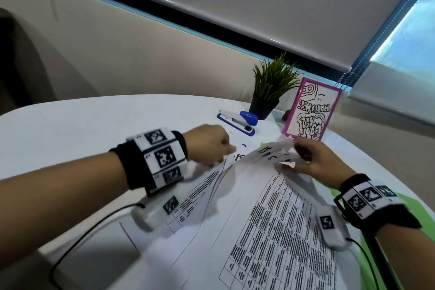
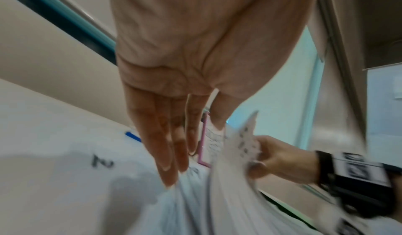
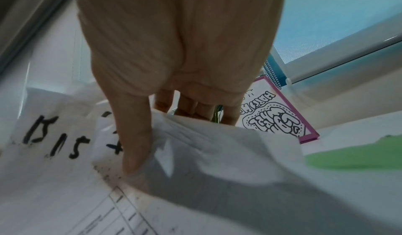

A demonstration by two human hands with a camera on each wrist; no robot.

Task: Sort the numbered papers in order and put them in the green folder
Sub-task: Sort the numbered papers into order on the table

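On the white desk, the right hand pinches the far corners of the white numbered printed papers, fanned up, likely so their handwritten numbers show. The left hand, fingers straight, touches a lower sheet. The green folder lies beneath, at the right.

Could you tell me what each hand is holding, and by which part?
Right hand pinches the white numbered paper sheets at their far corner; left hand holds nothing discernible.
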